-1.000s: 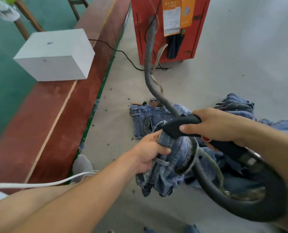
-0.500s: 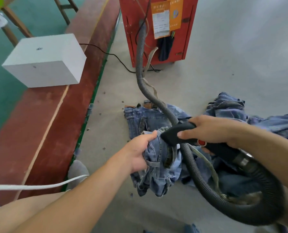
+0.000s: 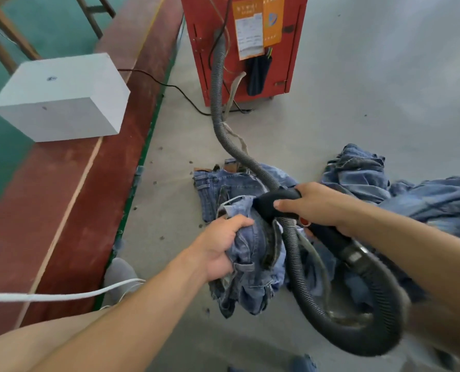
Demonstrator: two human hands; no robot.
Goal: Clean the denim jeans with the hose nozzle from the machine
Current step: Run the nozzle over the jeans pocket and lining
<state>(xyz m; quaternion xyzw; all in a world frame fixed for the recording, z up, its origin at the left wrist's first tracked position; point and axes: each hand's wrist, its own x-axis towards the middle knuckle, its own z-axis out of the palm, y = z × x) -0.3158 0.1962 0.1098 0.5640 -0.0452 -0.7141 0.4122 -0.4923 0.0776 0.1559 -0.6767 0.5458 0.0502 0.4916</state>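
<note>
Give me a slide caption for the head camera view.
Left hand bunches blue denim jeans while right hand presses black hose nozzle against them.

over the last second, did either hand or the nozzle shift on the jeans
Barely. The left hand bunched the denim jeans tighter, its fingers curling further into the fabric. The right hand kept its grip on the hose nozzle, whose tip stayed against the held denim. The hose and red machine are unchanged.

The grey concrete floor point(image 3: 357, 108) carries the red machine point(image 3: 250, 49), heaps of jeans point(image 3: 363, 173), and a black cable point(image 3: 170, 85).
</note>
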